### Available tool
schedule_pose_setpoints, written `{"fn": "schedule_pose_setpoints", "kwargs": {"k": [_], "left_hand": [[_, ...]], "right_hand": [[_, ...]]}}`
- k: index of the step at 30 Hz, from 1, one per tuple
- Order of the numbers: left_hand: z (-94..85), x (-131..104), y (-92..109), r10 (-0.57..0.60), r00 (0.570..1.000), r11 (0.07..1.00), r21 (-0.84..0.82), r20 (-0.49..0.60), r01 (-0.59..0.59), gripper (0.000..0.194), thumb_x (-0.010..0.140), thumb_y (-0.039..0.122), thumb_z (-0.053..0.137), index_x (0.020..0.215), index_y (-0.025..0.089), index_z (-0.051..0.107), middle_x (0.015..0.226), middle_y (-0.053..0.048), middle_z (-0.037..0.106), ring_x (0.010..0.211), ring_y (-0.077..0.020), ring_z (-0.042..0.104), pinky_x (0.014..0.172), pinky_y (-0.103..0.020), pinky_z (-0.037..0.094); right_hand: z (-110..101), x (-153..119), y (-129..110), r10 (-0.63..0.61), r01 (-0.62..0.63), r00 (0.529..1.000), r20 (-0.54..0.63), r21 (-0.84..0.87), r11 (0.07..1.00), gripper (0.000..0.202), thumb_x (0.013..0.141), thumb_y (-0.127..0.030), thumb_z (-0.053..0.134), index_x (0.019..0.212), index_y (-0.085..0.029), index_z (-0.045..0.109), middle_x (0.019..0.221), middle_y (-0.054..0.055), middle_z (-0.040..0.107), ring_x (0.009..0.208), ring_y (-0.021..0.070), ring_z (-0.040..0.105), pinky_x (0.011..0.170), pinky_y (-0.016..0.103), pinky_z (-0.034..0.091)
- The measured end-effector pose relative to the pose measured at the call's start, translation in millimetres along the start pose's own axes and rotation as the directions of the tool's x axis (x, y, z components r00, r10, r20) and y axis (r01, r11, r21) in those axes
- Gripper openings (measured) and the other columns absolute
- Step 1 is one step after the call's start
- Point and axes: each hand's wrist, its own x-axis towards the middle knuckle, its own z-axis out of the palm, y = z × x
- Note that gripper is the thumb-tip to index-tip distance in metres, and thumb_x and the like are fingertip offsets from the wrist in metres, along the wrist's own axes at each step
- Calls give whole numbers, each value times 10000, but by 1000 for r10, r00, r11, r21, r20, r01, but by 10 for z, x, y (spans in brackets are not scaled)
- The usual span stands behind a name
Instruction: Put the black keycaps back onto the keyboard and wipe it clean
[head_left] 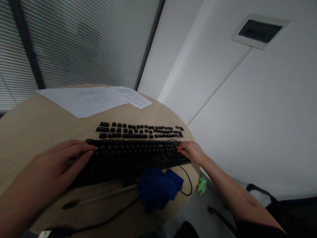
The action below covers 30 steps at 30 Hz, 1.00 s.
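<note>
1. The black keyboard (138,158) is lying on the table (29,125), lower middle of the frame, its long axis running left to right between the hands.
2. The left hand (63,162) is touching its left end; the right hand (193,151) is bending over its right end.
3. Each grip is bringing thumb and fingers close; anything pinched, I cannot tell.
4. Loose keycaps (136,131) are lining up just above, mid-frame.

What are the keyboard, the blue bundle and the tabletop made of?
The keyboard looks like hard black plastic: straight edges, rows of stiff keys. The blue bundle is probably matte cloth, since it's crumpled. The tabletop shows pale, faint grain: wood, or maybe wood-look laminate.
</note>
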Motion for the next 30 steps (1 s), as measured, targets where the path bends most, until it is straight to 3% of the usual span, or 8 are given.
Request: {"fn": "schedule_pose_setpoints", "kwargs": {"k": [10,15,20,23,26,30], "left_hand": [[-40,58,69,-57,998,998,5,41,57,463,912,587,392,1006,281,726,1070,-17,735,892,-250,685,886,-395,527],[-90,75,141,-84,994,996,-3,63,85,492,893,590,393,989,246,732,1067,-49,747,915,-264,690,897,-411,527],[-150,109,229,-108,990,993,-27,94,111,488,885,556,402,1006,214,729,1086,-89,758,985,-289,694,958,-444,515],[-153,115,228,-103,991,994,-30,87,106,473,886,536,402,1000,215,729,1075,-96,761,989,-293,696,951,-450,520],[-150,116,215,-100,989,994,-42,108,105,469,891,524,403,1004,209,730,1078,-104,760,1003,-290,693,961,-452,515],[-155,123,214,-104,989,993,-41,104,108,483,886,538,394,994,214,735,1053,-100,763,987,-293,693,955,-455,514]], "right_hand": [[-56,56,-43,10,-10,999,39,-19,1000,138,943,-272,679,905,-221,803,969,59,784,879,196,719,770,272,502],[-107,56,-72,-65,67,997,50,-37,997,173,954,-284,658,942,-213,815,1008,80,774,960,208,694,856,290,501],[-57,-23,-72,-144,148,987,69,-48,988,285,997,-297,587,868,-191,818,866,82,734,868,198,665,852,303,496],[-62,-55,-33,-151,153,985,78,-16,988,272,1000,-305,573,960,-198,819,856,76,729,855,195,662,842,303,500],[-151,-20,75,-102,101,994,34,30,994,256,983,-309,593,1106,-215,797,920,70,743,900,196,671,854,299,508],[-314,201,367,95,-97,994,-61,-23,995,306,1002,-304,541,1201,-224,760,1023,64,758,882,177,677,841,293,518]]}}
